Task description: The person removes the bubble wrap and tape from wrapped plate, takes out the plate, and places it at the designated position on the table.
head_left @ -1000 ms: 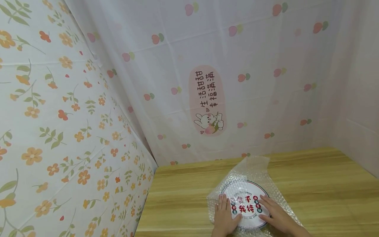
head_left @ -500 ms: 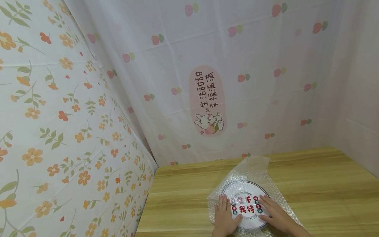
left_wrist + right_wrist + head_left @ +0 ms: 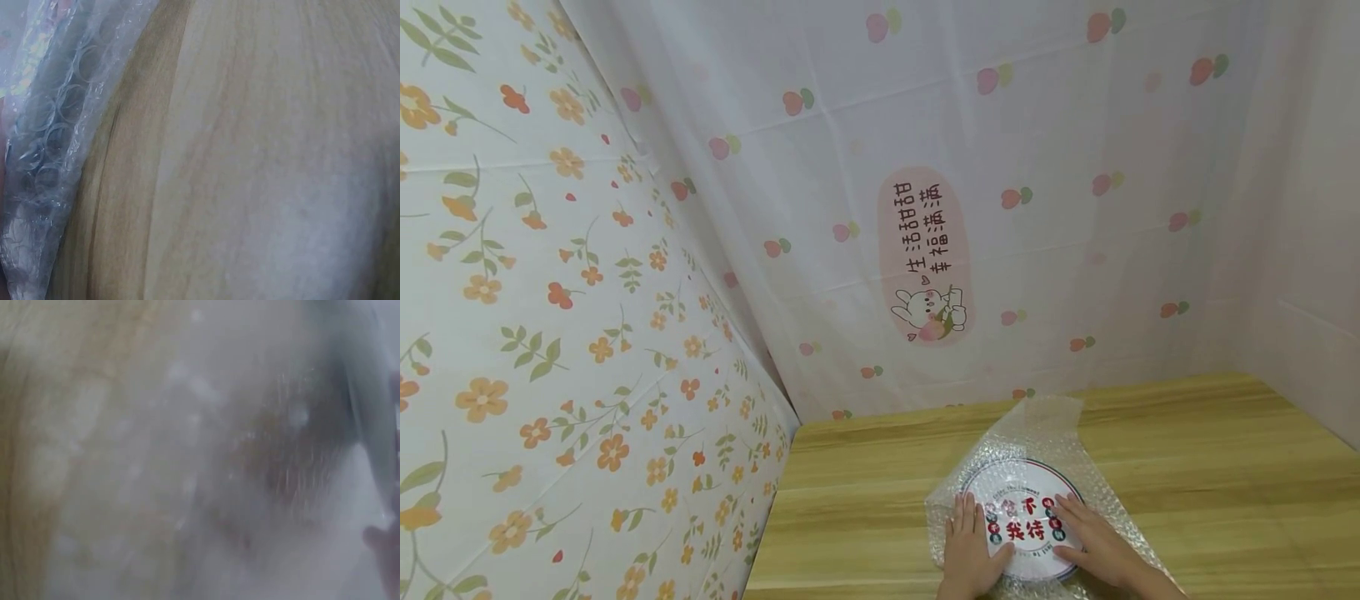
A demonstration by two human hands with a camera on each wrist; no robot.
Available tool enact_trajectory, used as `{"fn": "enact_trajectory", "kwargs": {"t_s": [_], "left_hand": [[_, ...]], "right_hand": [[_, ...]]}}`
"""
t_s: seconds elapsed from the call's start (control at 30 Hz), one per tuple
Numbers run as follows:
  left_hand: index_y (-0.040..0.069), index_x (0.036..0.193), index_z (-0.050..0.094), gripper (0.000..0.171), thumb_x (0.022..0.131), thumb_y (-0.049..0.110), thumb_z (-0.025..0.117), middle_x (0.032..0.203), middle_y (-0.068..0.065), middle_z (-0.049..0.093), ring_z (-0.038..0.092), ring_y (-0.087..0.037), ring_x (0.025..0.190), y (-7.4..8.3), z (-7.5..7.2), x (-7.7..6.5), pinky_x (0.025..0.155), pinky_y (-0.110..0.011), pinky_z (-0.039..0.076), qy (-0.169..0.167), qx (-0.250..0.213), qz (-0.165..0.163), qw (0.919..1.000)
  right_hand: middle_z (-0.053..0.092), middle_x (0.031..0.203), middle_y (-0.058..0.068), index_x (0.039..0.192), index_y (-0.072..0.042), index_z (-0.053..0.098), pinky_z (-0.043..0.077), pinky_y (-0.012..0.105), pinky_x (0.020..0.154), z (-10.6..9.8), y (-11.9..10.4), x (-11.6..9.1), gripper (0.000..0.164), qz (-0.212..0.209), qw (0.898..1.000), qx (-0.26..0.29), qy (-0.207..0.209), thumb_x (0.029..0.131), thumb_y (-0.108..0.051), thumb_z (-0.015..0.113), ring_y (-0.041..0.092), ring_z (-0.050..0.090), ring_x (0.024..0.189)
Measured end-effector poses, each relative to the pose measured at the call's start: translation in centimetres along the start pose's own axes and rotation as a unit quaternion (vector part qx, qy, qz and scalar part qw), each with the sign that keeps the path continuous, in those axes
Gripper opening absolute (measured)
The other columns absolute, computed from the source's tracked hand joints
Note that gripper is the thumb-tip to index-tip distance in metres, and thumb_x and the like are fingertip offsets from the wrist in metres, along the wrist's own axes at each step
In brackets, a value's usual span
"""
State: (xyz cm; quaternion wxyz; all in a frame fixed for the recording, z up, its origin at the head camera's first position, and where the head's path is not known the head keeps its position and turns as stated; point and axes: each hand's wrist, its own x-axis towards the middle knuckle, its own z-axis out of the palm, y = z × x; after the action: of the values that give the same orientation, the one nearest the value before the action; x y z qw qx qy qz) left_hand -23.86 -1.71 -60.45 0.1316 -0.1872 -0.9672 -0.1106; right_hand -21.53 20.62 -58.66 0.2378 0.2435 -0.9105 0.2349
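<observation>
A round white disc (image 3: 1030,567), like a plate or lid, lies on a sheet of bubble wrap (image 3: 1048,417) in the head view. It has red Chinese characters and a dark coloured rim. A fold of the wrap covers its upper left part. My left hand (image 3: 972,546) rests on the wrap over the disc's left edge, fingers extended. On the opposite edge lies my right hand (image 3: 1097,546), its fingers spread over the rim. The left wrist view has the wrap's edge (image 3: 62,106); the right wrist view is blurred, with a fingertip (image 3: 381,550) at its right border.
The wooden table (image 3: 1210,475) extends on both sides of the wrap. A white curtain (image 3: 1060,250) with heart prints hangs behind it, and a flowered cloth (image 3: 647,400) stands along the left side. Another pale cloth (image 3: 1307,275) is at the right.
Both hands stay almost where they were on the disc. The right hand's fingers shift very slightly; the wrap and disc lie nearly the same.
</observation>
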Motion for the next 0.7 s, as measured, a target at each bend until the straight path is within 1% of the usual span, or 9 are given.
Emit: {"fn": "enact_trajectory", "kwargs": {"t_s": [0.07, 0.1, 0.13, 0.33, 0.53, 0.57, 0.6, 0.63, 0.7], "left_hand": [[0.001, 0.126, 0.049, 0.076, 0.082, 0.061, 0.039, 0.138, -0.013, 0.035, 0.027, -0.029, 0.128, -0.02, 0.08, -0.04, 0.094, -0.045, 0.033, 0.001, 0.001, 0.001, 1.0], [0.001, 0.126, 0.05, 0.076, 0.082, 0.061, 0.039, 0.138, -0.013, 0.036, 0.027, -0.029, 0.128, -0.02, 0.08, -0.05, 0.093, -0.045, 0.033, 0.003, 0.002, 0.002, 1.0], [0.001, 0.125, 0.05, 0.075, 0.082, 0.061, 0.039, 0.138, -0.013, 0.036, 0.027, -0.029, 0.128, -0.03, 0.1, -0.06, 0.093, -0.045, 0.033, 0.006, 0.002, 0.003, 1.0], [0.0, 0.124, 0.051, 0.075, 0.082, 0.061, 0.039, 0.136, -0.014, 0.038, 0.029, -0.03, 0.127, -0.1, 0.19, -0.05, 0.092, -0.046, 0.034, 0.016, 0.0, 0.006, 0.9999], [0.0, 0.125, 0.051, 0.075, 0.082, 0.061, 0.04, 0.137, -0.013, 0.037, 0.028, -0.029, 0.128, -0.1, 0.23, -0.07, 0.092, -0.046, 0.034, 0.014, 0.001, 0.005, 0.9999], [0.001, 0.125, 0.05, 0.075, 0.082, 0.061, 0.04, 0.138, -0.013, 0.036, 0.027, -0.029, 0.128, -0.09, 0.23, -0.08, 0.093, -0.045, 0.034, 0.013, 0.003, 0.004, 0.9999], [0.0, 0.125, 0.05, 0.075, 0.081, 0.061, 0.04, 0.138, -0.013, 0.036, 0.027, -0.029, 0.128, -0.1, 0.22, -0.09, 0.093, -0.045, 0.034, 0.013, 0.003, 0.005, 0.9999], [0.0, 0.125, 0.05, 0.075, 0.081, 0.06, 0.041, 0.138, -0.013, 0.036, 0.027, -0.029, 0.128, -0.08, 0.18, -0.08, 0.093, -0.045, 0.034, 0.014, 0.002, 0.005, 0.9999], [0.0, 0.125, 0.05, 0.075, 0.081, 0.06, 0.041, 0.138, -0.013, 0.036, 0.027, -0.029, 0.128, -0.07, 0.12, -0.06, 0.093, -0.045, 0.034, 0.013, 0.001, 0.005, 0.9999]], "right_hand": [[0.053, 0.116, 0.025, 0.111, 0.007, 0.057, 0.036, 0.054, 0.082, -0.05, -0.05, -0.01, 0.056, 0.01, 1.0, 0.01, -0.012, 0.072, -0.031, 0.07, -0.013, -0.006, 0.117], [0.052, 0.116, 0.025, 0.111, 0.008, 0.057, 0.036, 0.059, 0.078, -0.07, -0.06, 0.01, 0.056, 0.012, 1.0, 0.014, -0.017, 0.072, -0.031, 0.07, -0.013, -0.006, 0.116], [0.052, 0.116, 0.026, 0.111, 0.008, 0.057, 0.035, 0.06, 0.077, -0.08, -0.08, 0.0, 0.057, 0.012, 1.0, 0.018, -0.02, 0.072, -0.031, 0.07, -0.013, -0.007, 0.116], [0.051, 0.117, 0.026, 0.113, 0.007, 0.056, 0.035, 0.061, 0.077, -0.15, -0.33, -0.04, 0.059, 0.019, 0.999, 0.018, -0.03, 0.072, -0.033, 0.07, -0.009, -0.002, 0.119], [0.05, 0.119, 0.026, 0.115, 0.007, 0.055, 0.034, 0.062, 0.077, -0.26, -0.57, 0.01, 0.061, 0.028, 0.998, 0.02, -0.046, 0.073, -0.036, 0.069, -0.01, -0.005, 0.118], [0.05, 0.119, 0.026, 0.115, 0.006, 0.055, 0.034, 0.062, 0.077, -0.3, -0.6, 0.02, 0.061, 0.031, 0.998, 0.02, -0.05, 0.073, -0.036, 0.068, -0.007, -0.003, 0.12], [0.049, 0.12, 0.026, 0.116, 0.006, 0.054, 0.034, 0.063, 0.078, -0.33, -0.63, 0.04, 0.062, 0.035, 0.998, 0.02, -0.056, 0.073, -0.037, 0.068, -0.001, 0.001, 0.124], [0.049, 0.121, 0.026, 0.116, 0.006, 0.054, 0.033, 0.063, 0.078, -0.36, -0.64, 0.06, 0.062, 0.04, 0.997, 0.021, -0.062, 0.074, -0.037, 0.067, 0.007, 0.006, 0.128], [0.047, 0.123, 0.025, 0.118, 0.005, 0.053, 0.032, 0.064, 0.079, -0.4, -0.64, 0.09, 0.064, 0.052, 0.995, 0.022, -0.079, 0.075, -0.039, 0.066, 0.021, 0.017, 0.129]]}}
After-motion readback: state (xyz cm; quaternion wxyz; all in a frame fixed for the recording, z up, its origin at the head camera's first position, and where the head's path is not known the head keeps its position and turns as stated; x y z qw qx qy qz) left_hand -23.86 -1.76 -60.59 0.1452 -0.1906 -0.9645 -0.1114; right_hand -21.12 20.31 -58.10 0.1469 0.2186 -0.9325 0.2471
